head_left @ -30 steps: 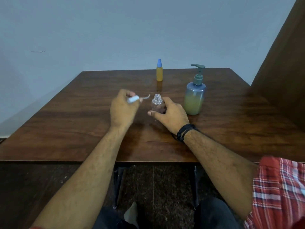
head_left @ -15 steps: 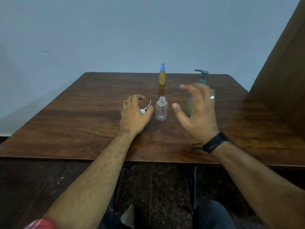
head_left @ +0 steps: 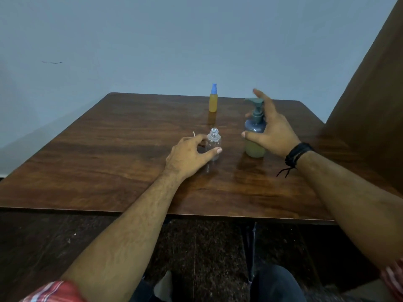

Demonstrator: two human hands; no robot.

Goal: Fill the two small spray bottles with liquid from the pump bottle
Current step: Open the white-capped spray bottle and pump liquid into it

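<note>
**Open bottle steadied, pump bottle within reach**

My left hand (head_left: 187, 154) is at the small clear plastic bottle with an open threaded neck (head_left: 213, 144), standing upright mid-table. Thumb curls across its front, fingers go round behind it: I am grasping it. A thin white dip tube (head_left: 193, 134) sticks up behind my knuckles; the spray head it belongs to is hidden by the hand, so I cannot tell how it is held.

My right hand (head_left: 272, 129) is spread, fingers straight and released, hovering at the blue-grey pump bottle with yellowish liquid in its lower half (head_left: 254, 136). Palm is just beside the bottle's right flank, thumb in front of its body; whether skin touches plastic I cannot tell. Its teal pump head (head_left: 255, 102) points left.

The small yellow-filled spray bottle with a blue cap (head_left: 213, 98) stands upright near the far edge of the dark wooden table (head_left: 109, 149), well apart from both hands.

A black band (head_left: 297, 153) sits on my right wrist.
</note>
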